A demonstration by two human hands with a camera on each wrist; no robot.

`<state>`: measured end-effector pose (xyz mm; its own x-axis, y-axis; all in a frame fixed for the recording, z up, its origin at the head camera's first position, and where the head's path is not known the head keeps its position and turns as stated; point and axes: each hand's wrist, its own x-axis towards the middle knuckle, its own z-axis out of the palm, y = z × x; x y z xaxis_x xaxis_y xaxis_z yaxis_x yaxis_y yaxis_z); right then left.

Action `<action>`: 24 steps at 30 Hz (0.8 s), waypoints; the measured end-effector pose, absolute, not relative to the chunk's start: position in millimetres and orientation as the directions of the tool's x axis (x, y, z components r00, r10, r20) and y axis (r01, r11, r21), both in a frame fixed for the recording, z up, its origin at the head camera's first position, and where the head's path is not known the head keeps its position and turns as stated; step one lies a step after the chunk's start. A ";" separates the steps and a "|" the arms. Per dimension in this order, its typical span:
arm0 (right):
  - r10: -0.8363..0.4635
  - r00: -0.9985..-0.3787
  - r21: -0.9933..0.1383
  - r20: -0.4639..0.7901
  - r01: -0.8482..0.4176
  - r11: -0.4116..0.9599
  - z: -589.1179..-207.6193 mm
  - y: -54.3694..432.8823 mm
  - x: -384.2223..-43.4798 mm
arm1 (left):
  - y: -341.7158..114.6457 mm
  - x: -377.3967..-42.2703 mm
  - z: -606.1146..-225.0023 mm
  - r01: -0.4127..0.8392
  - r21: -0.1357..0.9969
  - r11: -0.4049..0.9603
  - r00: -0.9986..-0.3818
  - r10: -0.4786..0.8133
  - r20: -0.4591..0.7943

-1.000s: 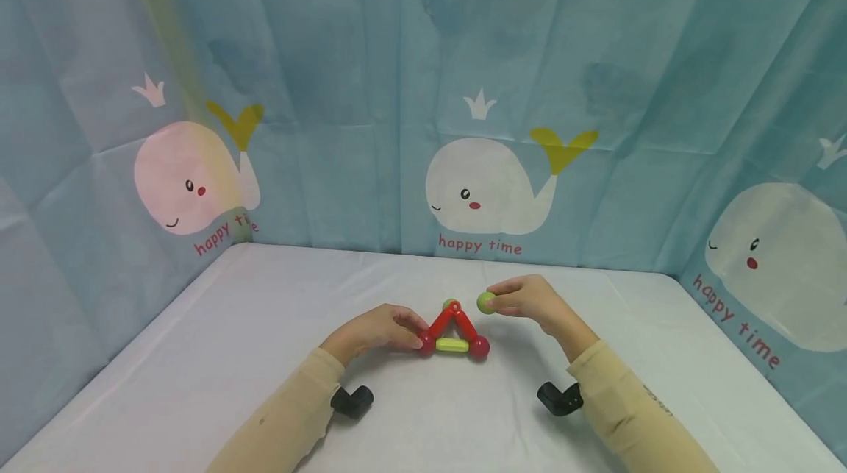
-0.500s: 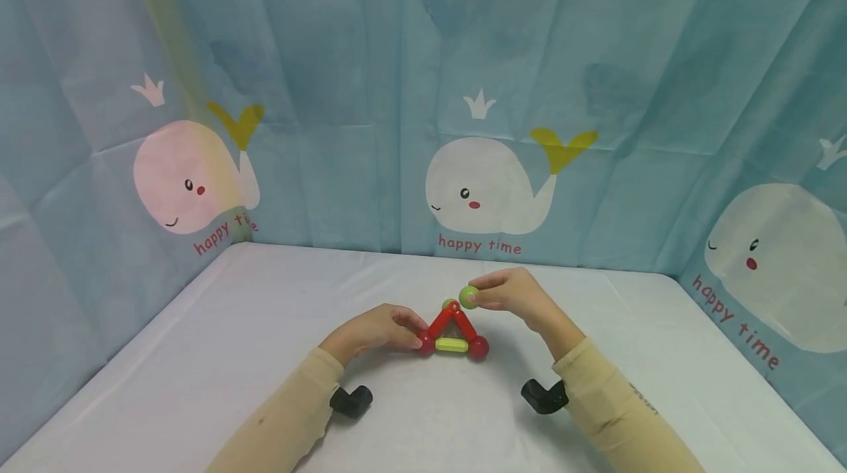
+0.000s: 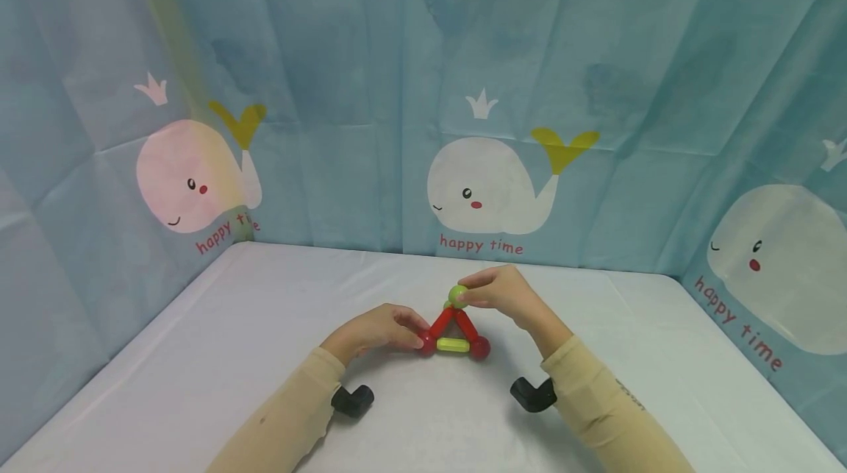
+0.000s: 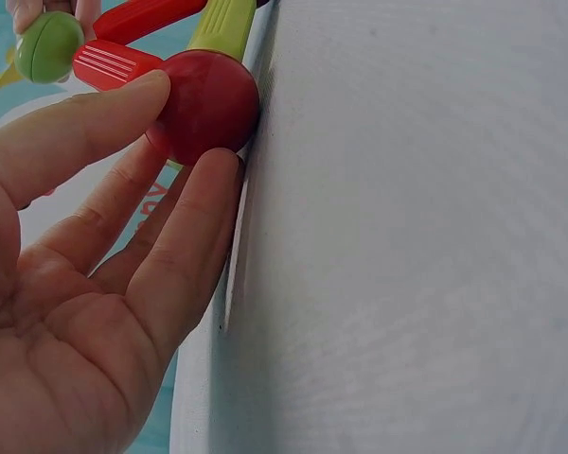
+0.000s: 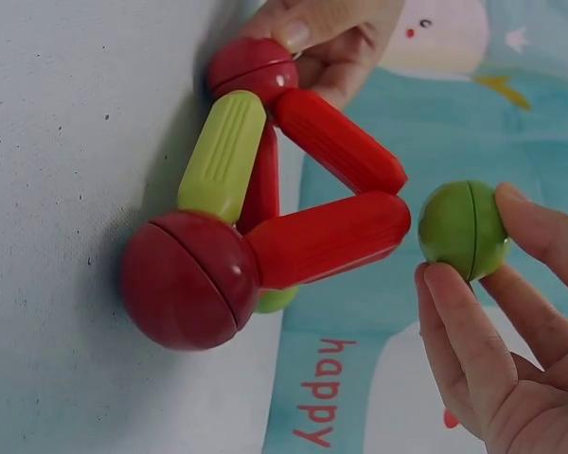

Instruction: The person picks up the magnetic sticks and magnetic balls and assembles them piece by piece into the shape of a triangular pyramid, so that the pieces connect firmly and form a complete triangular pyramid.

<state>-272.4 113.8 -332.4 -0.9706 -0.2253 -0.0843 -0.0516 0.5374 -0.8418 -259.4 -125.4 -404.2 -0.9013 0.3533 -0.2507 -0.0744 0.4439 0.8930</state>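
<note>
A ball-and-rod toy frame stands on the table. My left hand (image 3: 380, 326) pinches its left red ball (image 4: 208, 106) between thumb and fingertips. The other red ball (image 5: 185, 279) lies to the right, joined to the first by a yellow-green rod (image 5: 222, 156). Two red rods (image 5: 327, 241) lean upward from these balls, and their upper ends meet at a peak. Over that peak my right hand (image 3: 503, 296) pinches a green ball (image 5: 462, 230), close beside the rod ends in the right wrist view. Another green ball (image 5: 275, 301) sits behind, mostly hidden, by a third red rod (image 5: 261, 180).
White cloth covers the table (image 3: 410, 414). A blue curtain (image 3: 344, 186) with whale prints rises behind it and on both sides. Each wrist carries a black camera mount, the left mount (image 3: 353, 401) and the right mount (image 3: 533, 394).
The right hand has moved left with the green ball, from the right side of the frame to over its peak. The left hand has stayed on its red ball.
</note>
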 end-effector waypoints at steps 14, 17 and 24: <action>-0.226 -0.970 -0.839 -0.091 -0.047 0.543 -332.0 107.3 -271.4 | -125.6 -256.6 -400.9 -0.081 0.893 0.442 -0.902 0.348 -0.254; -0.217 -0.972 -0.827 -0.091 -0.048 0.561 -332.8 106.4 -271.4 | -125.6 -256.9 -401.2 -0.083 0.896 0.436 -0.901 0.352 -0.255; -0.192 -0.976 -0.799 -0.099 -0.036 0.600 -333.7 105.4 -270.3 | -126.2 -258.2 -402.4 -0.069 0.900 0.431 -0.901 0.360 -0.241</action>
